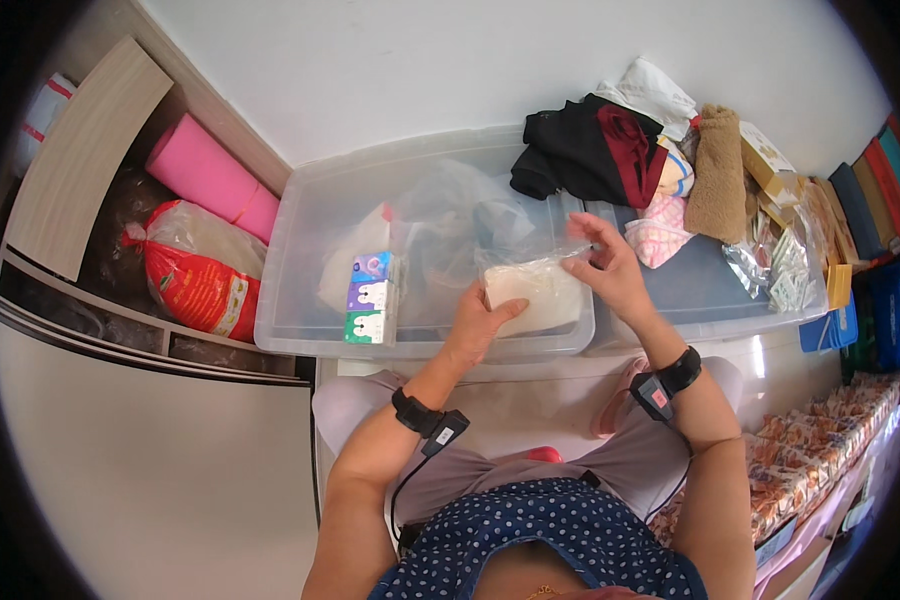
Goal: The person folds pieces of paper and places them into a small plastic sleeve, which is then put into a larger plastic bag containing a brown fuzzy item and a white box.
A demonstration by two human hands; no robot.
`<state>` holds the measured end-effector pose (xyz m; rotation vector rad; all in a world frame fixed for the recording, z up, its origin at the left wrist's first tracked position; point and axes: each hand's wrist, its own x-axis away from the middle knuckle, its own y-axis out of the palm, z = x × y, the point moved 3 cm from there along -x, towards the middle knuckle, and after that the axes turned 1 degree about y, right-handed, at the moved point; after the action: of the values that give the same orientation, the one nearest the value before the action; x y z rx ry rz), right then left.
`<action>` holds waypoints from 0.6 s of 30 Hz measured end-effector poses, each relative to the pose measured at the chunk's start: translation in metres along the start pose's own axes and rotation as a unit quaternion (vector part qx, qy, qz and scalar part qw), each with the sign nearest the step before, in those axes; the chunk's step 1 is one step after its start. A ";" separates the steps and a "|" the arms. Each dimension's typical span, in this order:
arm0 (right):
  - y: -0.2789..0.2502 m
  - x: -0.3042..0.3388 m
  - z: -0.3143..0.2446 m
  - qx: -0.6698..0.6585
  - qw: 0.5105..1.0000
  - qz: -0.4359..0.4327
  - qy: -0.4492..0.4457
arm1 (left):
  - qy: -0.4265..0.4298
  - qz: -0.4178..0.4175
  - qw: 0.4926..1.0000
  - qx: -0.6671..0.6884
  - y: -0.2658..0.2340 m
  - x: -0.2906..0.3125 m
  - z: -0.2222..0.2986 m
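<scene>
My left hand (482, 325) grips a clear plastic packet (537, 298) with a flat, off-white stack inside, its thumb lying across the front. At the packet's upper right corner is my right hand (610, 270), thumb against the packet and curved fingers at the loose film. The packet is over the right part of a translucent plastic storage box (290, 290). Left of my hands, small tissue packs (367, 298) in blue, purple and green lie on this box. What the off-white stack is made of cannot be made out.
A second translucent box (710, 325) stands at right, bearing dark clothes (580, 150), a brown fuzzy cloth (718, 175), a pink checked cloth (658, 230) and small packets. An open cabinet at left holds a pink roll (210, 175) and a red bag (205, 275).
</scene>
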<state>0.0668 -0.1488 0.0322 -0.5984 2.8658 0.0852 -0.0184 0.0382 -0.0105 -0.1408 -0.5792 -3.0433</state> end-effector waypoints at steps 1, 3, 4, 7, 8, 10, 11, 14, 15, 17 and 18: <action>-0.003 0.000 -0.010 0.069 0.997 -0.001 -0.039 | 0.022 0.010 0.999 -0.029 -0.002 0.000 0.000; -0.005 0.000 -0.019 0.137 0.987 -0.002 -0.080 | 0.033 0.036 0.995 -0.084 -0.013 -0.004 -0.010; -0.005 0.000 -0.021 0.163 0.980 -0.018 -0.116 | 0.043 0.061 0.988 -0.137 -0.018 -0.005 -0.014; -0.007 0.000 -0.018 0.209 0.964 -0.032 -0.160 | 0.120 0.072 0.971 -0.192 -0.013 -0.007 -0.012; -0.006 0.000 -0.018 0.228 0.958 -0.036 -0.171 | 0.119 0.072 0.971 -0.193 -0.012 -0.007 -0.012; -0.005 0.002 -0.023 0.273 0.938 -0.061 -0.206 | 0.120 0.083 0.970 -0.194 -0.012 -0.006 -0.013; -0.002 0.003 -0.026 0.317 0.913 -0.085 -0.241 | 0.120 0.083 0.970 -0.194 -0.013 -0.007 -0.014; 0.002 0.005 -0.024 0.334 0.907 -0.098 -0.235 | 0.137 0.058 0.961 -0.234 -0.014 -0.006 -0.014; 0.002 0.005 -0.023 0.334 0.908 -0.098 -0.235 | 0.136 0.060 0.959 -0.242 -0.015 -0.006 -0.014; 0.005 0.005 -0.022 0.344 0.901 -0.106 -0.244 | 0.135 0.063 0.956 -0.251 -0.014 -0.005 -0.013; 0.006 0.005 -0.023 0.343 0.901 -0.107 -0.244 | 0.160 0.069 0.956 -0.234 -0.014 -0.004 -0.011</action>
<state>0.0553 -0.1475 0.0531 -0.6145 2.1155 -0.6791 -0.0159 0.0467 -0.0264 0.2827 0.1687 -2.9098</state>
